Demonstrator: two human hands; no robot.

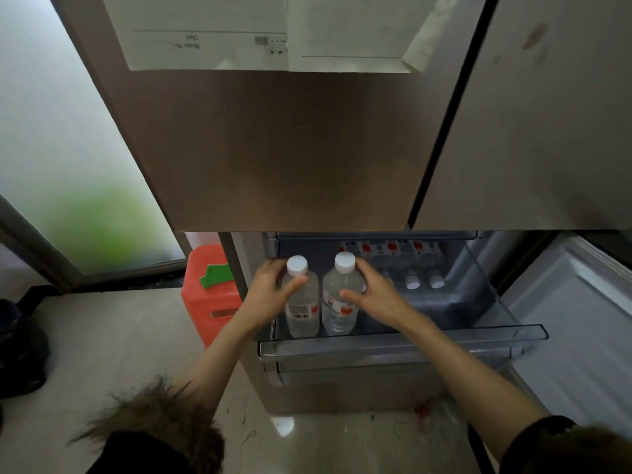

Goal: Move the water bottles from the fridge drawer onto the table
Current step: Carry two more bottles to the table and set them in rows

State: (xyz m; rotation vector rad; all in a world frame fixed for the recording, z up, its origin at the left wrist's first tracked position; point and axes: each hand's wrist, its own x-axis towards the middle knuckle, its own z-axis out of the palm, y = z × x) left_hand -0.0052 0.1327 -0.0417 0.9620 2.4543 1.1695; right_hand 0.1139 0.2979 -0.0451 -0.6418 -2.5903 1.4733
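1. Two upright water bottles, the left bottle (pixel 301 302) & the right bottle (pixel 340 302), stand side by side at the near-left of the open fridge drawer (pixel 393 347).
2. Left hand (pixel 270 292) wraps the left bottle below its cap; right hand (pixel 374 295) grips the right bottle likewise.
3. More bottles (pixel 424 268) lie further back in the drawer.
4. Surroundings: fridge door (pixel 290 148) w/ papers (pixel 212 35) above; red stool (pixel 208 289) at left, on pale floor (pixel 102 336).

Both your forearms reach forward and down; left grip (pixel 270 292) and right grip (pixel 374 295) curled, thumbs inward.
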